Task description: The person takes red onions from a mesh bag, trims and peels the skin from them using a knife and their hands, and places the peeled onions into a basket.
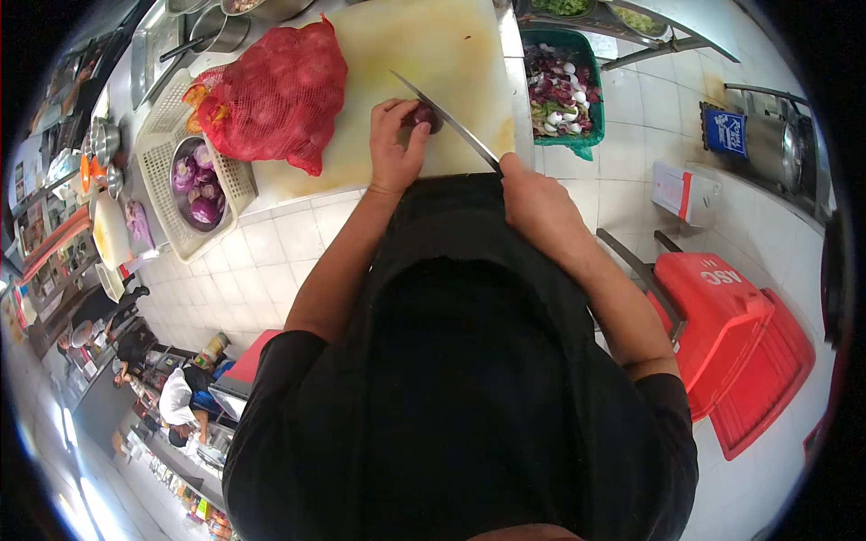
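Note:
A red onion (427, 117) is held by my left hand (398, 147) above the cutting board (424, 45). My right hand (541, 203) grips the handle of a long knife (456, 126), whose blade slants up and left, next to the onion. To the left on the board lies a red mesh bag (275, 95) full of onions. Beside it a cream plastic basket (236, 180) holds a metal bowl with peeled purple onions (203, 185).
At the right of the board hangs a green-lined bin (586, 131) with onion skins and eggshells. A red lidded bin (713, 298) stands on the right floor. Metal pots (225, 32) are at the upper left. Several people are in the lower left distance.

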`<state>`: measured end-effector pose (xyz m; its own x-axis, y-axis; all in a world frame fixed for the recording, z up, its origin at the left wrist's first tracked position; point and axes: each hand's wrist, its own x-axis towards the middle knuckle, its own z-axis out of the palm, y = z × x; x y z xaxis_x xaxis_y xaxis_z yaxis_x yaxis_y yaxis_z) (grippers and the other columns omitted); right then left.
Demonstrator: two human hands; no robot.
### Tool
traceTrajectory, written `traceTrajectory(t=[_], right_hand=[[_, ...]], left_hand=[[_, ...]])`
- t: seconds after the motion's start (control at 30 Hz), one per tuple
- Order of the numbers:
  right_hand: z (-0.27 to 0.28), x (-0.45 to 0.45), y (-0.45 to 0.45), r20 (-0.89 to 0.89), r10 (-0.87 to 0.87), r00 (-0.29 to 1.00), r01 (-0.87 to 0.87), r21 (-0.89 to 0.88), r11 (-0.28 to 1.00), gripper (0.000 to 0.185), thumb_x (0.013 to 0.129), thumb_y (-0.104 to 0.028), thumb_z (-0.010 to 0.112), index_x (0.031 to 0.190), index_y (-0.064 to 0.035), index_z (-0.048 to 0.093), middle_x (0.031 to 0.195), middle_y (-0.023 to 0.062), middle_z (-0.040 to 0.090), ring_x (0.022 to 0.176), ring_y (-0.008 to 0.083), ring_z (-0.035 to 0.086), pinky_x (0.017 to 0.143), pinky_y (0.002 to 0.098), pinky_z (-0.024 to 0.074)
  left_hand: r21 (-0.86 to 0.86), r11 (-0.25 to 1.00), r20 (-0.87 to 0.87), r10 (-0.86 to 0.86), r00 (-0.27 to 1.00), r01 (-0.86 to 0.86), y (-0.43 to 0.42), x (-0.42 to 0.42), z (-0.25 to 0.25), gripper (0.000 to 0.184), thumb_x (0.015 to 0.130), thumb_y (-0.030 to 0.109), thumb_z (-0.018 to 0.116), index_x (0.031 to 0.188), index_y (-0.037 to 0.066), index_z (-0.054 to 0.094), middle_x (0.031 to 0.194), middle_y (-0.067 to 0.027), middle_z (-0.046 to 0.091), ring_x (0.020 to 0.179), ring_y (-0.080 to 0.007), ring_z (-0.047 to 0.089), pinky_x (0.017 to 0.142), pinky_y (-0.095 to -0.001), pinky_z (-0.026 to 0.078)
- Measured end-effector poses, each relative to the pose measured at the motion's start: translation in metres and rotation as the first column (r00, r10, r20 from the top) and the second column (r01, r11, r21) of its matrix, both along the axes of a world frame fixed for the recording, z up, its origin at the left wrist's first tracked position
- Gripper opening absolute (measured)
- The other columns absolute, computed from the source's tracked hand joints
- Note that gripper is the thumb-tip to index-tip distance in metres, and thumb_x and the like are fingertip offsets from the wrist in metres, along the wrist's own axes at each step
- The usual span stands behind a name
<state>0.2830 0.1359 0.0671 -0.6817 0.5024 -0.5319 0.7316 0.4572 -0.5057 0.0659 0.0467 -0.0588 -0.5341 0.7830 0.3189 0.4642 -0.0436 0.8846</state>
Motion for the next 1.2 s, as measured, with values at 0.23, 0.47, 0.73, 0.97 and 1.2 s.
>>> traceTrajectory(t=[0.23, 0.47, 0.73, 0.97, 1.2], right_hand=[[0.012, -0.011, 0.005, -0.02, 0.041, 0.999, -0.041, 0.023, 0.999, 0.016, 0.088, -0.002, 0.047, 0.103, -0.0017, 0.042, 0.082, 0.0266, 0.065, 0.082, 0.0476, 0.063, 0.071, 0.0588, 0.0468], [0.003, -0.024, 0.006, -0.058, 0.047, 0.997, -0.044, 0.062, 0.997, 0.016, 0.087, -0.003, 0.049, 0.102, -0.0015, 0.044, 0.083, 0.0263, 0.065, 0.082, 0.0474, 0.063, 0.071, 0.0585, 0.0466], [-0.064, -0.046, 0.005, -0.112, 0.016, 0.994, -0.01, 0.053, 0.999, 0.017, 0.09, -0.008, 0.045, 0.105, -0.0013, 0.046, 0.092, 0.0261, 0.068, 0.09, 0.0461, 0.065, 0.078, 0.0576, 0.0489], [-0.059, -0.046, 0.011, -0.123, -0.013, 0.992, 0.016, 0.019, 1.0, 0.019, 0.092, -0.01, 0.042, 0.107, -0.0006, 0.048, 0.094, 0.0287, 0.067, 0.092, 0.0466, 0.066, 0.081, 0.0569, 0.0495], [-0.072, -0.036, 0.016, -0.137, -0.084, 0.987, 0.081, -0.026, 0.996, 0.018, 0.092, -0.011, 0.043, 0.106, 0.0005, 0.049, 0.093, 0.0297, 0.067, 0.092, 0.0472, 0.065, 0.081, 0.0576, 0.0485]], left_hand=[[-0.01, 1.0, -0.015, -0.006, 1.0, 0.006, -0.003, -0.001, 0.0, 0.034, 0.084, 0.005, 0.071, 0.117, 0.002, 0.062, 0.114, -0.016, 0.054, 0.101, -0.0278, 0.059, 0.086, -0.0343, 0.052], [-0.009, 1.0, -0.037, 0.004, 0.999, -0.005, -0.003, -0.001, 0.0, 0.033, 0.085, 0.007, 0.07, 0.117, 0.002, 0.061, 0.115, -0.0163, 0.054, 0.102, -0.0293, 0.058, 0.089, -0.0358, 0.051], [-0.022, 0.999, -0.118, -0.03, 0.993, 0.027, -0.003, -0.001, 0.001, 0.034, 0.086, 0.01, 0.069, 0.118, 0.003, 0.06, 0.116, -0.0163, 0.054, 0.105, -0.031, 0.056, 0.093, -0.0377, 0.048], [-0.11, 0.994, -0.036, 0.004, 0.999, -0.008, -0.016, -0.016, 0.0, 0.031, 0.088, 0.011, 0.066, 0.116, 0.0, 0.057, 0.113, -0.0166, 0.055, 0.101, -0.0294, 0.056, 0.088, -0.0371, 0.049], [-0.168, 0.982, -0.25, -0.124, 0.96, 0.083, -0.023, -0.016, 0.02, 0.031, 0.086, 0.011, 0.068, 0.115, 0.002, 0.061, 0.117, -0.0176, 0.056, 0.107, -0.032, 0.057, 0.092, -0.0372, 0.049]])
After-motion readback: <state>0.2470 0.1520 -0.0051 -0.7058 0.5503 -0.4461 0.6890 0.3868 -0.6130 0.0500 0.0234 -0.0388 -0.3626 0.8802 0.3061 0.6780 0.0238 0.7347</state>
